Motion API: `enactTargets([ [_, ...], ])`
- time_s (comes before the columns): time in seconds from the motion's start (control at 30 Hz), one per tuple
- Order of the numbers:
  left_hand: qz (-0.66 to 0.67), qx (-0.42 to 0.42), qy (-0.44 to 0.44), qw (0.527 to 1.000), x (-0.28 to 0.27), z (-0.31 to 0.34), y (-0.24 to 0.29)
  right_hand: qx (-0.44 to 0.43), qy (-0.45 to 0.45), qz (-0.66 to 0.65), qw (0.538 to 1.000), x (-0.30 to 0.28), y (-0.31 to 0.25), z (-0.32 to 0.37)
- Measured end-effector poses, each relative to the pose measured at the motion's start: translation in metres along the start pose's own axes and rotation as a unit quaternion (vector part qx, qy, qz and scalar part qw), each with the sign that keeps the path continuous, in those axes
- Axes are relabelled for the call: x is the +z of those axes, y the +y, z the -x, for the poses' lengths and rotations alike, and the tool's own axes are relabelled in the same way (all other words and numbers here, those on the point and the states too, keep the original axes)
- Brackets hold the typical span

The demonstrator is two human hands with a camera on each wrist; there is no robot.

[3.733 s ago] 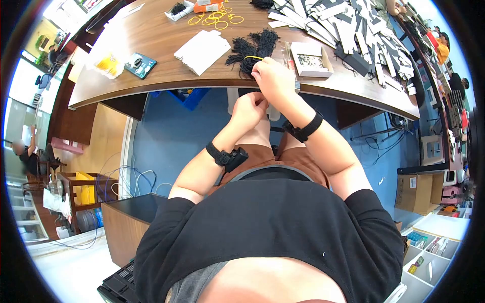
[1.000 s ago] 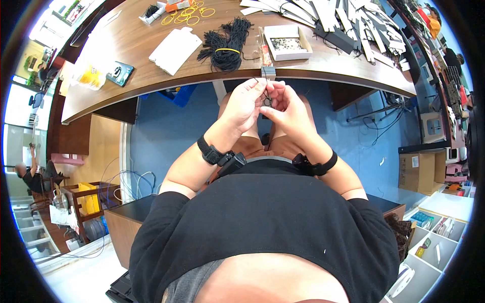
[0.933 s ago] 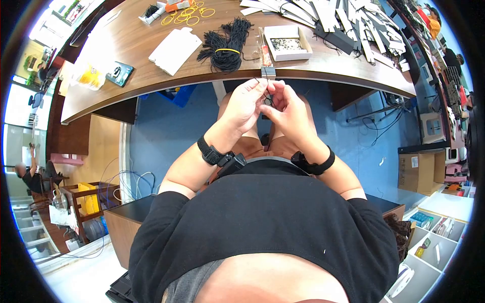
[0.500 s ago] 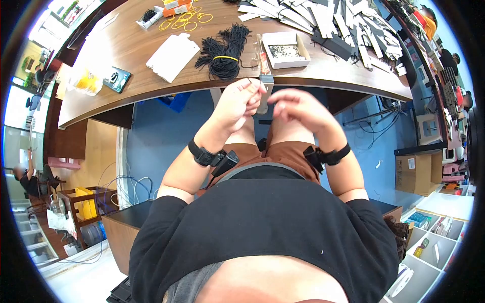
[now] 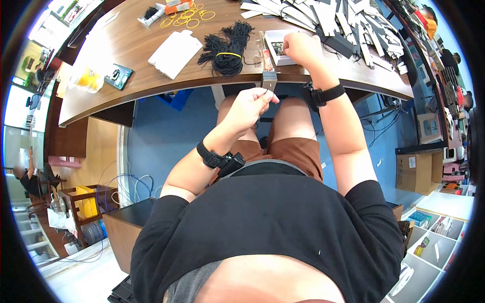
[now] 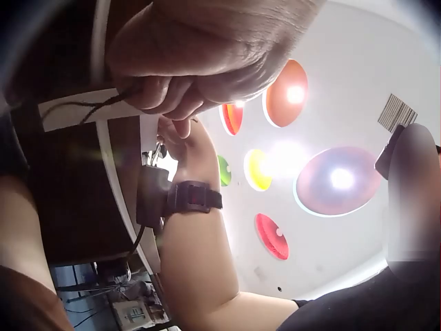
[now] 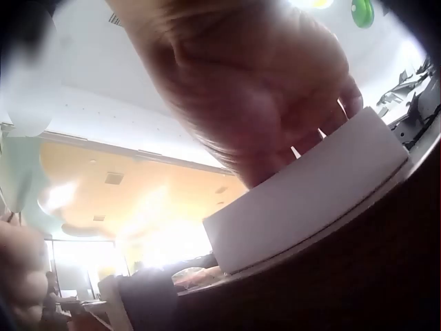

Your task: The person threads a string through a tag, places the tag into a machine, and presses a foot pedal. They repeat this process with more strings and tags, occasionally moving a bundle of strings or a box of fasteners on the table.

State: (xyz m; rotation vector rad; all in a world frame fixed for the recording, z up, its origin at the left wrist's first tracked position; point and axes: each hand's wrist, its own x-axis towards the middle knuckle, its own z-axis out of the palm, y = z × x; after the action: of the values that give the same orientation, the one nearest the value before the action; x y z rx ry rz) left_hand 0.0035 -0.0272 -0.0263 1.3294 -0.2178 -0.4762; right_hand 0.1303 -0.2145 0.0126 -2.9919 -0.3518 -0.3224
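My left hand (image 5: 251, 107) is held over the lap, just in front of the table edge, with curled fingers pinching a thin black cord (image 6: 93, 107). The cord's loose part trails away from the fingers in the left wrist view. My right hand (image 5: 304, 49) reaches into a shallow white box (image 5: 285, 61) holding many small dark and light pieces (image 5: 278, 48). In the right wrist view the box's side wall (image 7: 310, 193) hides the fingertips, and I cannot tell whether they hold a piece.
Left of the box lies a bundle of black cords (image 5: 226, 60) with a yellow band round it. A grey block (image 5: 269, 78) sits at the table edge. Farther off are a flat white carton (image 5: 175, 54), yellow rings (image 5: 189, 17), a phone-like object (image 5: 119, 76) and piled white strips (image 5: 353, 30).
Both hands were together over the lap with the cord. The right hand has since parted from the left and moved up and right into the white box; the left stays near the table edge.
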Motion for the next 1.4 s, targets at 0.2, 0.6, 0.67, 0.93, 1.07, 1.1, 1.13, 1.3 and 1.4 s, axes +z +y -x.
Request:
enactTargets([
  [0.2, 0.034, 0.014, 0.048, 0.998, -0.001, 0.005, 0.008, 0.002, 0.063, -0.04, 0.997, 0.004, -0.002, 0.007],
  [0.6, 0.03, 0.08, 0.067, 0.994, -0.005, 0.007, 0.005, 0.019, -0.028, -0.666, 0.745, -0.024, -0.036, 0.087],
  [0.67, 0.029, 0.074, 0.072, 0.994, -0.003, 0.009, 0.009, 0.047, -0.099, -0.742, 0.662, -0.025, -0.041, 0.101],
  [0.93, 0.023, 0.09, 0.06, 0.994, 0.001, 0.01, 0.005, 0.049, -0.108, -0.799, 0.589, -0.025, -0.046, 0.115],
  [1.07, 0.016, 0.073, 0.06, 0.995, 0.004, 0.013, 0.011, 0.046, -0.118, -0.798, 0.589, -0.025, -0.046, 0.114],
  [1.1, 0.017, 0.078, 0.057, 0.995, 0.004, 0.013, 0.011, 0.049, -0.119, -0.798, 0.589, -0.025, -0.046, 0.113],
  [1.13, 0.018, 0.083, 0.053, 0.995, 0.005, 0.013, 0.011, 0.054, -0.122, -0.793, 0.594, -0.024, -0.045, 0.113],
  [1.3, -0.048, 0.112, 0.044, 0.992, 0.001, 0.013, 0.007, 0.06, -0.131, -0.748, 0.647, -0.026, -0.046, 0.117],
  [1.4, -0.159, 0.17, 0.062, 0.971, 0.002, 0.014, 0.004, 0.043, -0.135, -0.679, 0.72, -0.031, -0.048, 0.12],
])
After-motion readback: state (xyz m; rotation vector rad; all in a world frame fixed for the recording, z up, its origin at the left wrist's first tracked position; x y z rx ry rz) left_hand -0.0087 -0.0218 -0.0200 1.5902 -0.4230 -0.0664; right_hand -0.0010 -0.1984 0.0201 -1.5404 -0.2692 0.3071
